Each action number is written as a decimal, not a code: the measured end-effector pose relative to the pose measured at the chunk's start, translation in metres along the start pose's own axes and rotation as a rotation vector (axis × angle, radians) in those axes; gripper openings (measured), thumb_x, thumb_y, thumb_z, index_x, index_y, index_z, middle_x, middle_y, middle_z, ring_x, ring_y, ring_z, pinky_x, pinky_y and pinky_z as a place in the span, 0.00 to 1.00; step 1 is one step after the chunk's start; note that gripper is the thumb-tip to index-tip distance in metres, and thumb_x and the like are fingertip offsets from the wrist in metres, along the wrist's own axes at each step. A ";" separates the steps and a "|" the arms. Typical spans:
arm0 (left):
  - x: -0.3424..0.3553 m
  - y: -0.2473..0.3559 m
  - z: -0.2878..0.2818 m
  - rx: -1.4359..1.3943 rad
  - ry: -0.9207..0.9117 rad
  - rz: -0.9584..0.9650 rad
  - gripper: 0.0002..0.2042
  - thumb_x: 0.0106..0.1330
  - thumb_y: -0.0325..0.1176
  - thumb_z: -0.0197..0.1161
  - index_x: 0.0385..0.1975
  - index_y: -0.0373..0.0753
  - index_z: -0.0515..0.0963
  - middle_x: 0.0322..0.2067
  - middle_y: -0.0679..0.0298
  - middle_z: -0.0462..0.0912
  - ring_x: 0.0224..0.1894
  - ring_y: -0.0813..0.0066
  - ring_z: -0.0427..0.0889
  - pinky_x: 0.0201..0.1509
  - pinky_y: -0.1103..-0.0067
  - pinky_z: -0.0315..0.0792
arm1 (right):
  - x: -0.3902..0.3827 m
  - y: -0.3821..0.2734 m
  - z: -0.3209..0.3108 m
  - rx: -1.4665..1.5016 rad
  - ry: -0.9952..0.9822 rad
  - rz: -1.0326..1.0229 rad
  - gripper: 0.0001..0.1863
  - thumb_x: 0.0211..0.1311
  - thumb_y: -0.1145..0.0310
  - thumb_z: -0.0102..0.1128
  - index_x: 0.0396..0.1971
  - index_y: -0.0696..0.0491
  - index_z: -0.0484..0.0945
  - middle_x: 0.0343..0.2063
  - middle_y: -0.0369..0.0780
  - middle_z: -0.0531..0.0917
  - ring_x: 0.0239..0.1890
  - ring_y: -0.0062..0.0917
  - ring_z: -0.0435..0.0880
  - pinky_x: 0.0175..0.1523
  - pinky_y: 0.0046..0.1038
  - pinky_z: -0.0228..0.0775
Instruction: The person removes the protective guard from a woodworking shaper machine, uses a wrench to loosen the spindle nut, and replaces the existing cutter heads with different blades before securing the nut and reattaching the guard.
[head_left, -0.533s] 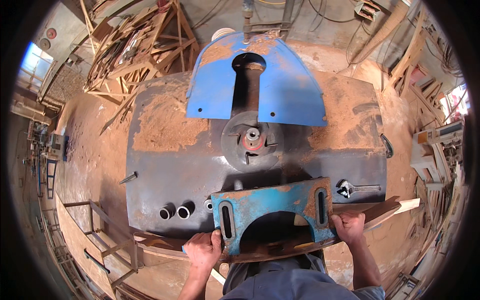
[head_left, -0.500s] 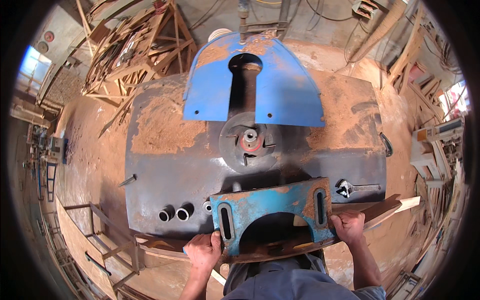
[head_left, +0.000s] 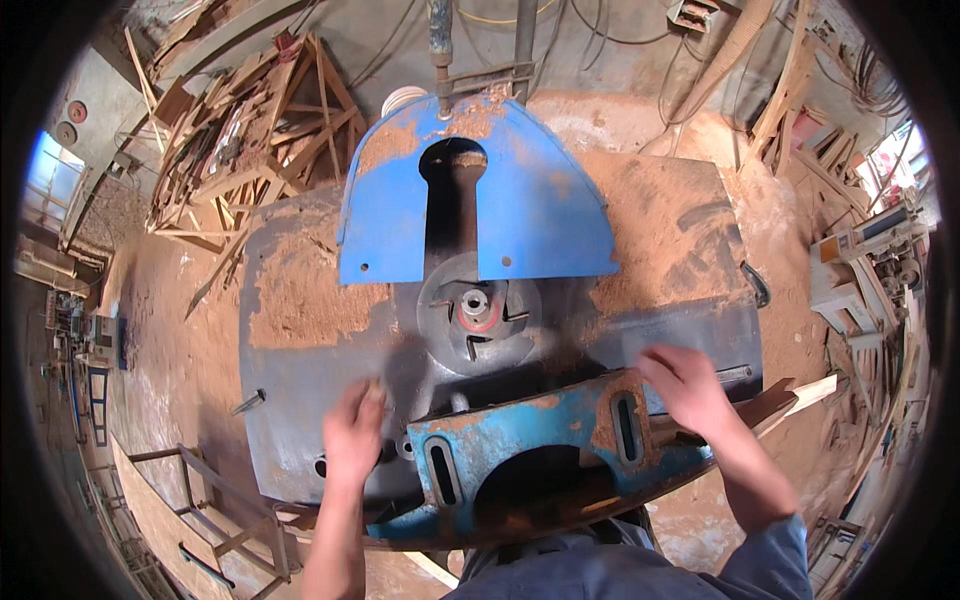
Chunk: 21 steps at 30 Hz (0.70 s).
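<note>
My left hand [head_left: 355, 435] is above the front left of the dark metal machine table [head_left: 300, 385]. Its fingers are loosely curled, with nothing seen in them. My right hand [head_left: 690, 388], slightly smeared, is open beside the upper right corner of a teal metal guard plate [head_left: 515, 425]; whether it touches is unclear. The plate has two slots and an arched cutout, and leans at the table's front edge. Beyond it, a round slotted cutter head [head_left: 495, 335] surrounds a spindle. My right hand partly covers a wrench [head_left: 735, 374].
A blue hood [head_left: 550, 225] covers the back of the cutter area, with sawdust [head_left: 320, 300] on both sides. A metal ring [head_left: 404, 447] lies left of the plate, and a bolt [head_left: 248, 401] at the left edge. Scrap wood [head_left: 265, 150] is piled at the far left.
Both hands have let go of the teal plate's ends and moved forward over the table. The plate is now tilted, its left end lower. The view has shifted slightly.
</note>
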<state>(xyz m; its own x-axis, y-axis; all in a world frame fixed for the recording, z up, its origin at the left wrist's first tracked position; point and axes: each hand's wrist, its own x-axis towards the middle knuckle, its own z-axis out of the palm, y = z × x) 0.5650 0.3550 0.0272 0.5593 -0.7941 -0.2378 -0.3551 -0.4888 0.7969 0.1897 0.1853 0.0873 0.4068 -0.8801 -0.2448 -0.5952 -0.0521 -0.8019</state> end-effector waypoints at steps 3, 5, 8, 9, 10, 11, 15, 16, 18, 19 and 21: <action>0.089 -0.006 0.049 0.097 -0.107 0.125 0.20 0.70 0.35 0.60 0.57 0.28 0.74 0.46 0.48 0.84 0.46 0.65 0.84 0.51 0.75 0.76 | 0.073 0.015 0.049 0.522 -0.294 0.366 0.22 0.70 0.56 0.59 0.46 0.63 0.76 0.34 0.45 0.83 0.39 0.31 0.84 0.41 0.32 0.77; 0.120 0.024 0.073 0.306 -0.195 0.020 0.22 0.68 0.38 0.60 0.58 0.30 0.74 0.48 0.44 0.83 0.52 0.56 0.83 0.57 0.71 0.73 | 0.106 0.020 0.076 0.543 -0.328 0.548 0.32 0.71 0.57 0.57 0.60 0.69 0.61 0.43 0.56 0.80 0.44 0.41 0.83 0.52 0.40 0.79; 0.149 0.033 0.101 0.400 -0.178 0.013 0.23 0.67 0.42 0.59 0.57 0.34 0.75 0.49 0.42 0.81 0.55 0.50 0.80 0.60 0.68 0.72 | 0.146 0.042 0.105 0.645 -0.354 0.742 0.33 0.69 0.53 0.59 0.58 0.65 0.62 0.34 0.50 0.81 0.39 0.38 0.83 0.46 0.40 0.80; 0.155 0.029 0.106 0.437 -0.193 0.035 0.22 0.67 0.42 0.57 0.55 0.34 0.77 0.49 0.43 0.81 0.55 0.49 0.79 0.60 0.66 0.72 | 0.149 0.043 0.111 0.688 -0.332 0.764 0.30 0.70 0.54 0.58 0.55 0.66 0.64 0.34 0.50 0.81 0.38 0.39 0.84 0.45 0.41 0.81; 0.160 0.027 0.111 0.475 -0.206 0.056 0.21 0.68 0.43 0.55 0.52 0.35 0.78 0.49 0.44 0.81 0.55 0.47 0.79 0.60 0.64 0.71 | 0.152 0.041 0.116 0.730 -0.311 0.785 0.27 0.70 0.56 0.58 0.52 0.66 0.66 0.33 0.50 0.81 0.37 0.39 0.84 0.45 0.42 0.81; 0.165 0.025 0.114 0.513 -0.219 0.078 0.20 0.69 0.44 0.53 0.50 0.36 0.80 0.50 0.45 0.81 0.55 0.46 0.78 0.61 0.61 0.71 | 0.154 0.039 0.120 0.772 -0.290 0.805 0.24 0.71 0.58 0.57 0.50 0.66 0.68 0.32 0.50 0.81 0.36 0.40 0.84 0.44 0.43 0.81; 0.189 0.005 0.121 0.590 -0.348 0.157 0.20 0.69 0.45 0.49 0.44 0.37 0.83 0.47 0.46 0.82 0.53 0.48 0.80 0.59 0.63 0.72 | 0.155 0.041 0.135 0.812 -0.258 0.793 0.15 0.71 0.63 0.55 0.40 0.64 0.72 0.30 0.47 0.80 0.32 0.39 0.84 0.40 0.41 0.82; 0.191 0.004 0.122 0.608 -0.347 0.157 0.20 0.69 0.45 0.49 0.44 0.36 0.82 0.47 0.46 0.82 0.53 0.47 0.80 0.59 0.63 0.72 | 0.155 0.042 0.138 0.808 -0.239 0.785 0.14 0.71 0.64 0.55 0.38 0.63 0.73 0.29 0.47 0.80 0.32 0.38 0.84 0.38 0.40 0.83; 0.192 -0.001 0.124 0.642 -0.342 0.156 0.19 0.68 0.43 0.51 0.45 0.36 0.82 0.47 0.45 0.82 0.53 0.46 0.79 0.60 0.64 0.72 | 0.154 0.045 0.140 0.805 -0.201 0.781 0.12 0.70 0.66 0.55 0.38 0.63 0.73 0.29 0.46 0.79 0.31 0.36 0.84 0.36 0.38 0.83; 0.192 -0.002 0.126 0.551 -0.295 0.094 0.18 0.66 0.41 0.55 0.45 0.35 0.82 0.48 0.46 0.82 0.53 0.48 0.80 0.60 0.66 0.71 | 0.153 0.043 0.141 0.807 -0.183 0.788 0.12 0.70 0.67 0.55 0.38 0.63 0.73 0.28 0.46 0.79 0.31 0.35 0.84 0.35 0.37 0.83; 0.193 -0.004 0.128 0.369 -0.197 -0.032 0.17 0.63 0.37 0.62 0.47 0.33 0.83 0.49 0.47 0.83 0.54 0.53 0.80 0.61 0.70 0.70 | 0.152 0.042 0.144 0.821 -0.153 0.785 0.11 0.70 0.68 0.55 0.39 0.62 0.73 0.28 0.45 0.78 0.30 0.34 0.84 0.33 0.35 0.83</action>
<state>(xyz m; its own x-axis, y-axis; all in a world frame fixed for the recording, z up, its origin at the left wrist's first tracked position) 0.5784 0.1573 -0.0934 0.4335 -0.8127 -0.3894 -0.6045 -0.5827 0.5432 0.3256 0.1174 -0.0620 0.2366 -0.4637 -0.8538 -0.1137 0.8595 -0.4983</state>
